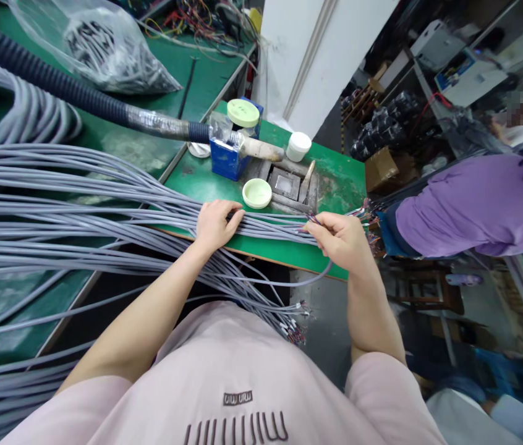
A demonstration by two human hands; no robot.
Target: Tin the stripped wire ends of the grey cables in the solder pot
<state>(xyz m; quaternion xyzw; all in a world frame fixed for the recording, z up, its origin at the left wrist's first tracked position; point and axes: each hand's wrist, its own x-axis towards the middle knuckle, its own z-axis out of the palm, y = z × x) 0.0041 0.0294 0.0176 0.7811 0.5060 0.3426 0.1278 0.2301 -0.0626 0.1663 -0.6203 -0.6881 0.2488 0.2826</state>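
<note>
Many grey cables (169,216) run in a bundle from the left across the green bench. My left hand (215,225) is closed over this bundle, its thumb on the near side and its fingertips partly hidden. At the bench's right part, my right hand (342,241) pinches one grey cable (319,276) near its end, thumb against fingers. Thin dark and coloured wires (311,219) stick out leftward from the pinch, while the cable loops below the hand. Beyond the hands, a small square pot (284,183) with a shiny surface is set in the bench.
An open pale-green dish (256,193), a white tub (298,146) and a blue box (227,159) stand near the pot. A black hose (99,102) crosses from upper left, its nozzle above the pot. More cable ends (293,327) hang before my lap. A person in purple (484,207) is at right.
</note>
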